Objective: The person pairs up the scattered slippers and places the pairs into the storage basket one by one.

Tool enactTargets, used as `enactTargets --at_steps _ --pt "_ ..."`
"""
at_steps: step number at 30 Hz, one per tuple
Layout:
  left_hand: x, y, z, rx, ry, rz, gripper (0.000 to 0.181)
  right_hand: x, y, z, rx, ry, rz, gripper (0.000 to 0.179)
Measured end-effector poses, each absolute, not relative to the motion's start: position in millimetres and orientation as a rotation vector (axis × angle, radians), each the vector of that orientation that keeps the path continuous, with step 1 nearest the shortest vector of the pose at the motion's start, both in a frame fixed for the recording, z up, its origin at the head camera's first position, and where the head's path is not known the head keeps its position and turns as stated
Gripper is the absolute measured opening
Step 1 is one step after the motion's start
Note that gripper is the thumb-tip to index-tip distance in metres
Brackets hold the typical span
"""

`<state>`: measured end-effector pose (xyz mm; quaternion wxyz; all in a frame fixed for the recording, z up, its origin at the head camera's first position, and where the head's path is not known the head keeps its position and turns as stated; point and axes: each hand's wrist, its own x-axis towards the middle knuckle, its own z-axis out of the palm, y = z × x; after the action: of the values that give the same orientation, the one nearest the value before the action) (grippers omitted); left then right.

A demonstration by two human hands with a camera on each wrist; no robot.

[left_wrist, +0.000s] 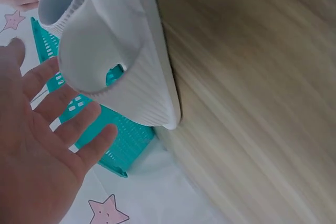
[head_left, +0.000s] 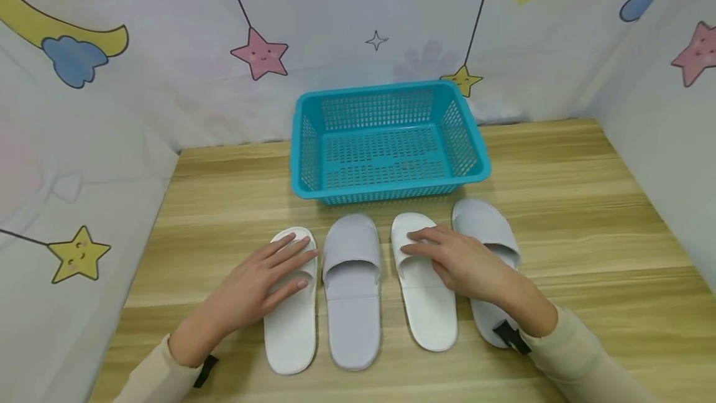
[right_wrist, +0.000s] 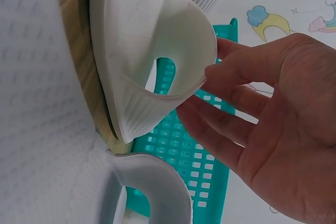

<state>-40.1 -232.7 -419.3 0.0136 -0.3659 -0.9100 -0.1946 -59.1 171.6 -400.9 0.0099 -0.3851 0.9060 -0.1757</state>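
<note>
A white slipper [head_left: 291,334], a grey slipper [head_left: 353,328], another white slipper [head_left: 433,316] and another grey slipper [head_left: 482,222] lie side by side, toes pointing away from me. My left hand [head_left: 263,282] is over the leftmost white slipper, fingers spread; the left wrist view shows its palm above the ribbed strap [left_wrist: 142,93]. With loosely bent fingers, my right hand [head_left: 458,260] touches the strap of the second white slipper. In the right wrist view, its fingertips [right_wrist: 189,111] meet the edge of that strap [right_wrist: 149,111]. My right forearm partly covers the rightmost grey slipper.
A blue-green plastic basket [head_left: 391,186] with perforated walls stands behind the slippers, with nothing in it. The wooden tabletop [head_left: 604,216] extends to both sides. White cloth [head_left: 347,17] printed with stars and moons hangs at the back and sides.
</note>
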Motion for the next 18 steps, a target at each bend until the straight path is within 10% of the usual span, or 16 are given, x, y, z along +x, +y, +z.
enactTargets --at_steps 18 --pt "-44.0 -234.8 -434.8 -1.194 -2.701 -0.549 0.046 -59.4 174.2 -411.4 -1.218 2.835 -0.658 0.048"
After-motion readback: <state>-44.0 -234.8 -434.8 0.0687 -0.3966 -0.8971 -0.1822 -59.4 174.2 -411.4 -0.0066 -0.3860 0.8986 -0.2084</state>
